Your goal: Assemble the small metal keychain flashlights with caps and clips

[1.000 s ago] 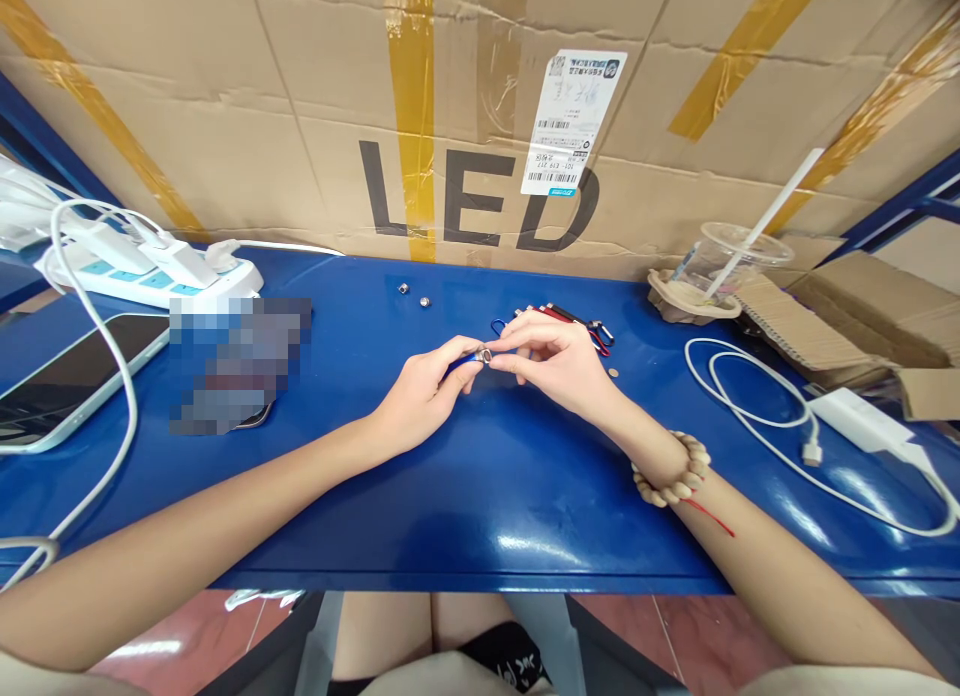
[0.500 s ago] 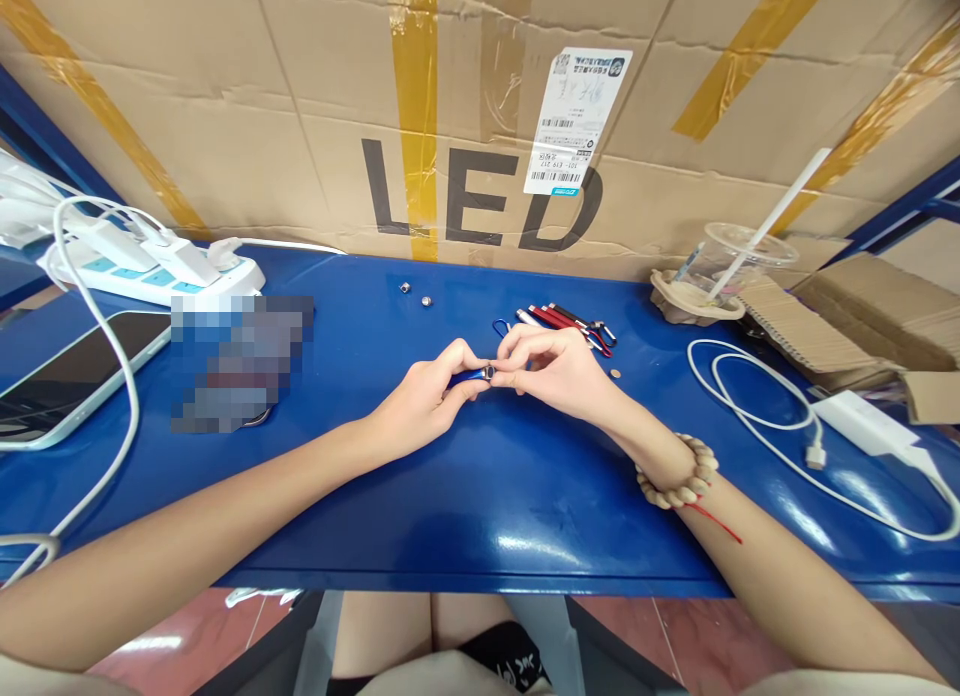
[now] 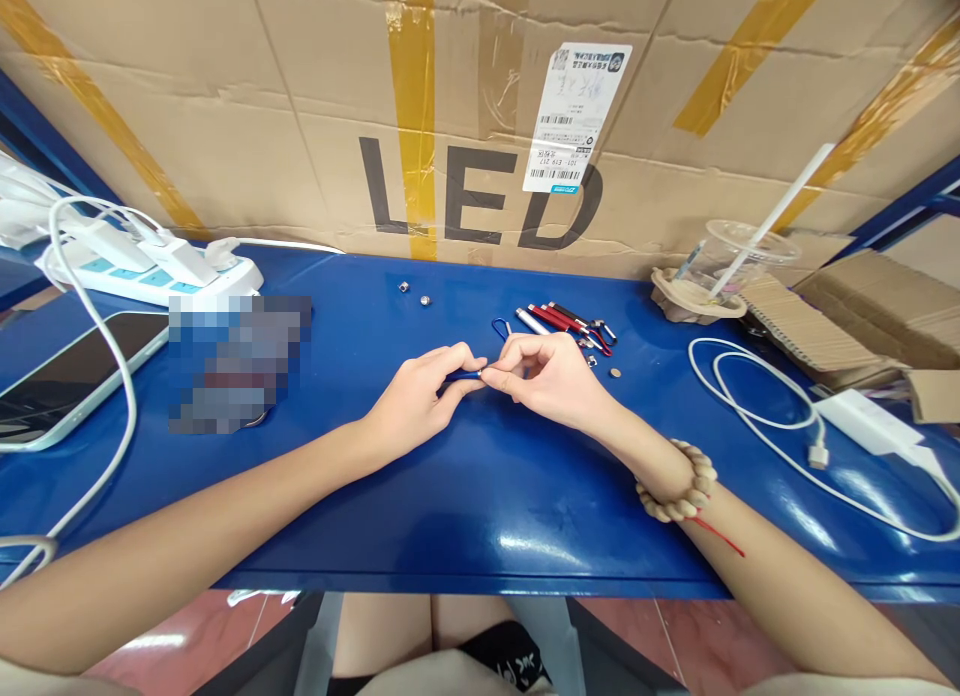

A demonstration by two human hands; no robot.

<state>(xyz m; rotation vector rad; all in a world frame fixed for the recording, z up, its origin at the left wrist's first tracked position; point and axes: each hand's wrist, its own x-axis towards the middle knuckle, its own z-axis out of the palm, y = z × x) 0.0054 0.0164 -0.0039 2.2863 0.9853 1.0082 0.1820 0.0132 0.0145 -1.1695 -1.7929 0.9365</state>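
Note:
A slim blue tube [image 3: 461, 375], which looks like a small keychain flashlight, lies sideways between my two hands, low over the blue table. The fingers and thumb of my left hand [image 3: 420, 396] are closed round its body. My right hand [image 3: 559, 381] pinches at its right end, and those fingertips hide the end and any small part there. Just beyond my right hand lie similar white [image 3: 532, 321], red [image 3: 553, 318] and black [image 3: 568, 316] tubes with carabiner clips. Near them are a blue clip [image 3: 501, 327], a small silver piece [image 3: 592, 361] and a round copper-coloured disc [image 3: 615, 373].
Two small silver parts [image 3: 415, 293] lie farther back. At left are a power strip [image 3: 236, 281], a phone [image 3: 82, 376] and a blurred-out dark item [image 3: 240, 366]. A plastic cup [image 3: 727, 261], white cable [image 3: 739, 426] and opened carton [image 3: 862, 306] stand right. A large cardboard box [image 3: 315, 106] backs the table.
The blue tube has turned, so its dark open end no longer shows. My right hand has shifted slightly left onto that end, uncovering a silver piece behind it.

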